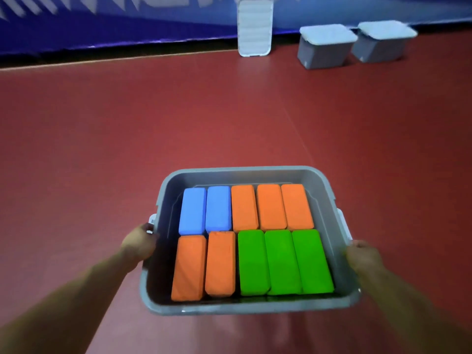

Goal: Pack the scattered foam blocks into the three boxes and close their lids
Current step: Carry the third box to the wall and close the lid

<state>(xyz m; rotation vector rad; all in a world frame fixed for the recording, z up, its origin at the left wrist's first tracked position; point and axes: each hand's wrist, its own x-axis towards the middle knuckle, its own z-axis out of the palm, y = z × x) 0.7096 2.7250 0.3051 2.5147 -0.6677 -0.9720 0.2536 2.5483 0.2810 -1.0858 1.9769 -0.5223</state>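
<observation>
An open grey box (245, 306) is held above the red floor in front of me, packed with foam blocks lying side by side. Two blue blocks (204, 209) and three orange blocks (270, 206) fill its far row. Two orange blocks (204, 264) and three green blocks (282, 261) fill the near row. My left hand (139, 242) grips the box's left rim by its white latch. My right hand (362, 254) grips the right rim.
Two grey boxes with lids on, one (325, 46) beside the other (381, 39), stand on the floor at the far right. A loose pale lid (254, 28) leans upright against the blue wall banner (102, 21). Red floor (178, 111) stretches between them and me.
</observation>
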